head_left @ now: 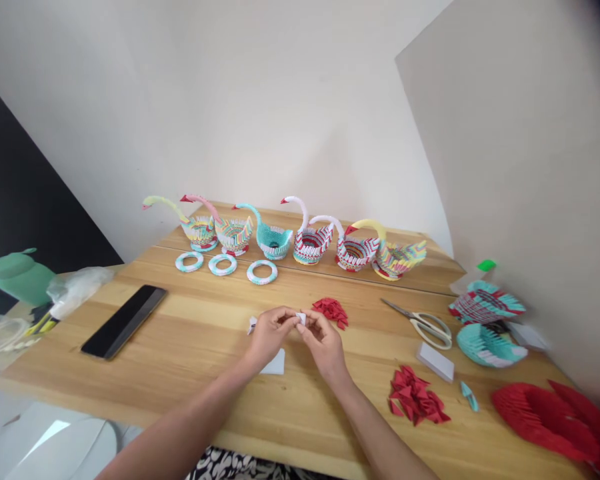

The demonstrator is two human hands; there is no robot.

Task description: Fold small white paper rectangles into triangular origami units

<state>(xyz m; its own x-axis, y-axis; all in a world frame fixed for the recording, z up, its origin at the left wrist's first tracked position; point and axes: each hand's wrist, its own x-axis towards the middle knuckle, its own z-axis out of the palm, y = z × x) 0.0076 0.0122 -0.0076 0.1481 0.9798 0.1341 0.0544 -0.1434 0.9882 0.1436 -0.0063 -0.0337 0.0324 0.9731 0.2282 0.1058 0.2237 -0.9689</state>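
Observation:
Between my fingertips is a small folded piece of white paper (301,319), above the middle of the table. My left hand (274,333) pinches it from the left, and my right hand (323,340) grips it from the right. Under my left wrist lies a white paper sheet (275,362), partly covered by the arm. Small whitish folded bits (251,325) peek out left of my left hand. Just beyond my right hand sits a pile of red folded paper pieces (332,311).
Several paper swans (274,241) line the back, with three paper rings (262,272) before them. A phone (125,321) lies left. Scissors (423,323), a white paper stack (435,361), a larger red pile (416,397) and a red folded-paper body (540,417) occupy the right.

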